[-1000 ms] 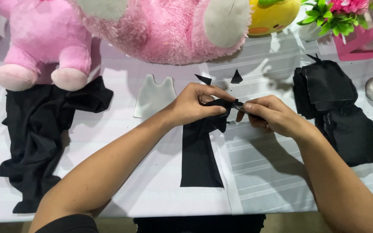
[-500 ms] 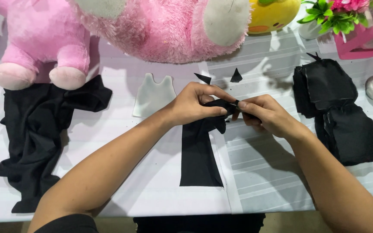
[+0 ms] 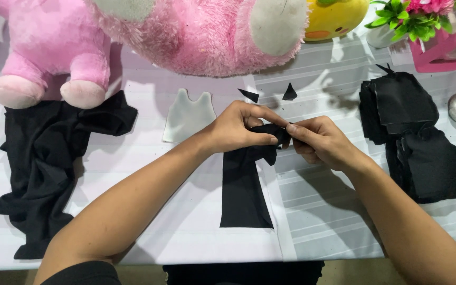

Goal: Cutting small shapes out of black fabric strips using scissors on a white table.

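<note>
The long black fabric strip (image 3: 243, 190) is laid flat on the white tabletop (image 3: 186, 232) at centre, w/ its upper end gathered and lifted. That bunched end is pinched from both sides: the left hand (image 3: 238, 126) is closed on it w/ thumb and fingers, and the right hand (image 3: 320, 140) is pinched on it just opposite, fingertips of the two nearly touching.

Just left of the left hand a small white vest-shaped cut-out (image 3: 188, 115) is seen flat on the tabletop. Beyond the hands two small black triangular scraps (image 3: 290, 93) are laid near each other. To the right a stack of black cut fabric pieces (image 3: 412, 132) is piled; to the far left a crumpled black cloth (image 3: 48, 163) is spread. Along the far edge pink plush toys (image 3: 186, 31) and a yellow round plush toy (image 3: 336, 18) are set.
</note>
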